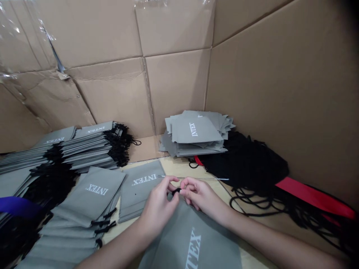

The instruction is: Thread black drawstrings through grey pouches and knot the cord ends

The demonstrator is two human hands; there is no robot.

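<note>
Right in front of me lies a grey INTEX pouch [207, 239], its printed side up. At its far edge my left hand [161, 201] and my right hand [200, 194] meet, fingers pinched around a small bit of black cord [176, 191]. How the cord is looped or knotted is hidden by the fingers. A thin metal rod [207, 178] lies across behind both hands, just beyond the fingertips; whether a hand touches it I cannot tell.
Flat grey pouches [140, 186] lie left of my hands, beside corded pouches [86, 194]. Tall stacks with black cord ends [89, 149] stand at the back left. A pouch pile [196, 130] and black cords [249, 160] with a red band [314, 196] sit right. Cardboard walls [174, 74] enclose the table.
</note>
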